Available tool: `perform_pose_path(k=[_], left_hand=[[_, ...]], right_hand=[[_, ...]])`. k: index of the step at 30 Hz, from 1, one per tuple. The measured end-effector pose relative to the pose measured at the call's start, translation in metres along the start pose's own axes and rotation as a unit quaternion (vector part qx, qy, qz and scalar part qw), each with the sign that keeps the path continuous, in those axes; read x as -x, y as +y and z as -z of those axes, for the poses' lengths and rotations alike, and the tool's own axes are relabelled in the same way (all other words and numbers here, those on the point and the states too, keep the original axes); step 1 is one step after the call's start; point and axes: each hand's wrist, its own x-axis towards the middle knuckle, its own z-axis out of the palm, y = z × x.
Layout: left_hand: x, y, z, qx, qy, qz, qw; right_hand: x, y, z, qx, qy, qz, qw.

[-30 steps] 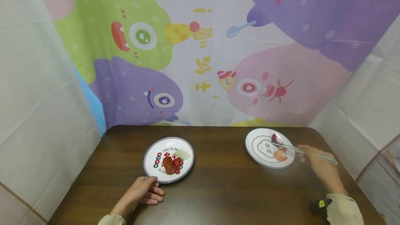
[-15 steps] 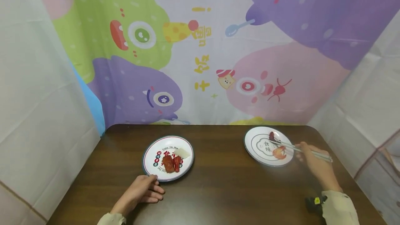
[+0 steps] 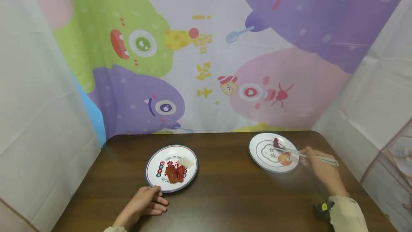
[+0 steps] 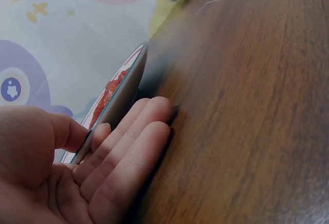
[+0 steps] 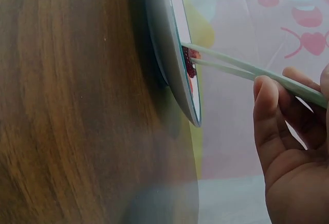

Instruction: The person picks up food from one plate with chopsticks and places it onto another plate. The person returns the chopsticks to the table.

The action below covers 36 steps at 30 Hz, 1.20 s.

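Note:
My left hand (image 3: 145,203) pinches the near rim of a white round plate (image 3: 173,151) between thumb and index finger; its other fingers extend beside it, low over the table. On that plate lie a brown piece of food (image 3: 172,173), a glossy red piece (image 3: 181,173) and a white slab (image 3: 185,162). At the right, my right hand (image 3: 325,173) holds pale green chopsticks (image 5: 288,84) over a second white plate (image 3: 259,146). Their tips are at a dark red piece of food (image 3: 276,143); whether they grip it I cannot tell. An orange piece (image 3: 284,159) lies nearer me.
Both plates stand on a dark brown wooden table (image 3: 222,196), a wide stretch of it between them. A cartoon-printed cloth (image 3: 206,110) hangs behind the far edge. White sheeting (image 3: 42,117) closes off the left side, and similar sheeting hangs at the right.
The right hand and chopsticks have shifted slightly left over the right plate. The head view has moved a little. My left hand keeps its hold on the plate's rim.

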Motion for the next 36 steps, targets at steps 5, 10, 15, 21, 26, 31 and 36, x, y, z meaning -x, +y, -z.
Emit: perform_pose_path(k=[5, 10, 15, 21, 26, 31, 36], left_hand=[[-0.0019, -0.0005, -0.0005, 0.002, -0.003, -0.001, 1.0000], [0.0006, 0.0009, 0.0006, 0.005, -0.010, -0.003, 0.9999], [0.0018, 0.0022, 0.0004, 0.004, -0.005, 0.000, 1.0000], [0.0034, 0.0021, 0.0009, 0.003, -0.001, 0.000, 1.0000], [0.0026, 0.0000, 0.0004, 0.003, -0.003, -0.002, 1.0000], [0.0016, -0.0015, 0.0002, 0.004, -0.004, -0.001, 1.0000], [0.0029, -0.0015, 0.0012, 0.006, -0.010, -0.002, 0.9999]], right_hand=[[-0.0007, 0.0005, 0.0020, 0.010, -0.010, 0.002, 0.9999], [0.0015, -0.0010, 0.0013, 0.004, -0.009, -0.002, 0.9999], [0.0018, 0.0003, -0.0014, 0.001, 0.000, 0.008, 1.0000], [0.0015, 0.0009, -0.0033, -0.003, -0.002, 0.013, 0.9999], [0.0009, 0.0039, -0.0022, -0.014, -0.016, 0.010, 0.9997], [-0.0003, 0.0076, -0.0018, -0.035, -0.023, 0.016, 0.9990], [-0.0002, 0.0085, -0.0046, -0.054, -0.032, 0.034, 0.9975]])
